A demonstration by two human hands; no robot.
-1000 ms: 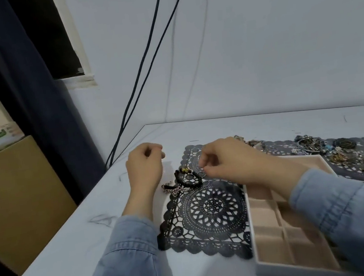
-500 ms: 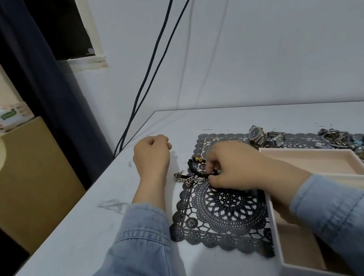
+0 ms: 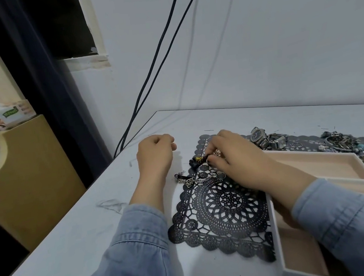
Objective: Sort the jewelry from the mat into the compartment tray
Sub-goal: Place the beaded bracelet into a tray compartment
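right hand [image 3: 239,155] fingers [image 3: 215,149] pinch the black beaded bracelet [image 3: 199,160] over the lace mat [image 3: 220,204], likely to lift it clear of the chain [image 3: 191,180] just nearer; compartment tray [image 3: 274,230] sits right of them. left hand [image 3: 155,157] clenched, empty, resting on bench [image 3: 97,241].

On white tabletop [image 3: 91,233]: black lace-pattern mat [image 3: 220,204], running from table's L side off to R. White compartment tray w/ beige lining [image 3: 274,230] sits on mat's near-R part, overlapping it. At mat's L end: silver chain bracelet [image 3: 191,180] on the edge, partly on bare table; black beaded bracelet w/ gold bead [image 3: 196,160] just behind it, pinched by right hand [image 3: 236,156], forearm crossing over tray. Left hand [image 3: 155,156] on bare table just L of mat, fingers curled. Behind tray, on mat: two silver wristwatches [image 3: 258,136] side by side; heap of mixed metal jewelry [image 3: 339,142] further R. Two black cables [image 3: 154,60] run down wall behind table's L corner. Tan cabinet [image 3: 31,176] stands L of table, apart; printed tissue box [image 3: 0,115] on top.
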